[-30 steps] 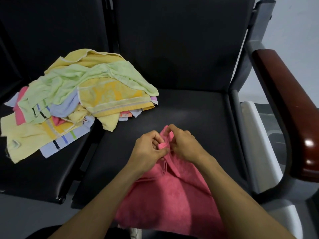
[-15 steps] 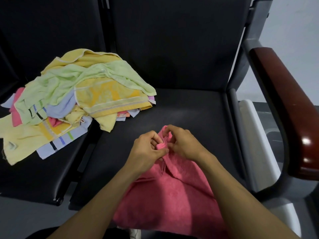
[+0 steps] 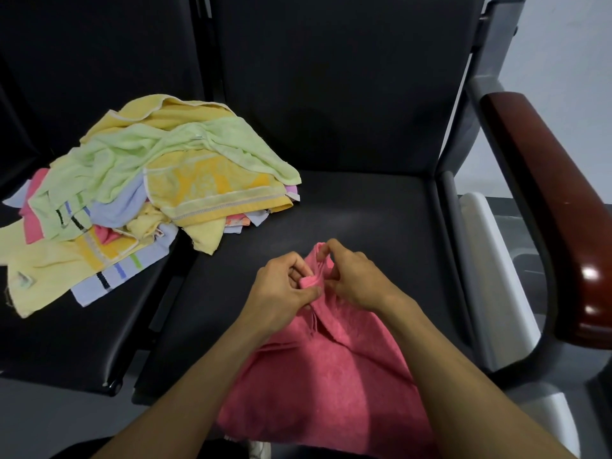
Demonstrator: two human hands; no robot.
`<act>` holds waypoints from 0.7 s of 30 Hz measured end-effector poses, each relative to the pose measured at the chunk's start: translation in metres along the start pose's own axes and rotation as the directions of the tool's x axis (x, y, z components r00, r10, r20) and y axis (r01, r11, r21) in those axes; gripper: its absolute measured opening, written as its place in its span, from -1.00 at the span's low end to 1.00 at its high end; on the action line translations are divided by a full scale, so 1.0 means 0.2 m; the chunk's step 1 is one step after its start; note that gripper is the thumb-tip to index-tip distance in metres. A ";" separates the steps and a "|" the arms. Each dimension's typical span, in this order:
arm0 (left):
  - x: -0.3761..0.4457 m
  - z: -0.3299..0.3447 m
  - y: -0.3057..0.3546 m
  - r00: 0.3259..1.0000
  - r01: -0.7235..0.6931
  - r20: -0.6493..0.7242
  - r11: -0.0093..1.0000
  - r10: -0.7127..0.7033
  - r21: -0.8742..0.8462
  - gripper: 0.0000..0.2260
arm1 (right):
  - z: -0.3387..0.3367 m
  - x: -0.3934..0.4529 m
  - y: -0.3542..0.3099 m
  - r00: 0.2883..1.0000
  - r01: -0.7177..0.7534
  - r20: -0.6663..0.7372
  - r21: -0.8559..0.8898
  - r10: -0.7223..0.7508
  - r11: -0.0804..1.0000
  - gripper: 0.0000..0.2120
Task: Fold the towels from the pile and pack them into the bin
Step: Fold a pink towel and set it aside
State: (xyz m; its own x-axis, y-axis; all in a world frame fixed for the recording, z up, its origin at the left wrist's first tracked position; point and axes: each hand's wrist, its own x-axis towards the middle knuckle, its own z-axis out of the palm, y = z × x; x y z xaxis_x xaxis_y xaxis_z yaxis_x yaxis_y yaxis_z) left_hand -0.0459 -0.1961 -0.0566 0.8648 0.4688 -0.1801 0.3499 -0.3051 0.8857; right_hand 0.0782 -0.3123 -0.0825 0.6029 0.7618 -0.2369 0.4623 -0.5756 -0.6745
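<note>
A pink towel (image 3: 334,385) lies bunched on the front of the black chair seat (image 3: 364,207) and hangs over its front edge. My left hand (image 3: 281,293) pinches a folded bit of its far edge between thumb and fingers. My right hand (image 3: 354,276) pinches the same edge just to the right, fingertips raised. The two hands are almost touching. A loose pile of towels (image 3: 139,200), yellow, green, lilac, pink and striped, sits to the left across two seats. A white bin (image 3: 490,260) shows only as a rim beyond the seat's right side.
The chair's black backrest (image 3: 331,77) rises behind the seat. A dark red wooden armrest (image 3: 556,200) on a grey frame curves along the right, above the bin. A second black seat (image 3: 66,342) lies under the pile on the left.
The hands stay together on the pink towel's far edge; the fingers have shifted slightly along it. The pile has not moved.
</note>
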 end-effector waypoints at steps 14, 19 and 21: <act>-0.01 -0.01 0.01 1.000 0.018 -0.002 1.000 -0.018 -0.005 -0.81 | 0.00 0.00 -0.02 0.999 0.037 -0.024 0.004 -0.036 0.999 -0.77; -0.01 -0.02 0.00 1.000 0.027 -0.016 0.999 -0.027 -0.018 -0.82 | -0.02 -0.02 -0.05 0.996 0.093 -0.007 0.060 -0.093 0.994 -0.76; -0.01 -0.02 0.00 1.000 0.026 -0.016 0.999 -0.027 -0.026 -0.82 | -0.03 -0.03 -0.06 0.995 0.096 0.009 0.075 -0.096 0.993 -0.74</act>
State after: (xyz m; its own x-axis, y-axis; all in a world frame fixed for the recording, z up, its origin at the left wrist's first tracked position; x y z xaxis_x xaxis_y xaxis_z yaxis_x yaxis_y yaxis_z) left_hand -0.0486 -0.1940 -0.0544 0.8492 0.4902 -0.1965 0.3629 -0.2713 0.8915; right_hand 0.0734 -0.3116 -0.0698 0.5498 0.8164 -0.1768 0.4679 -0.4764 -0.7444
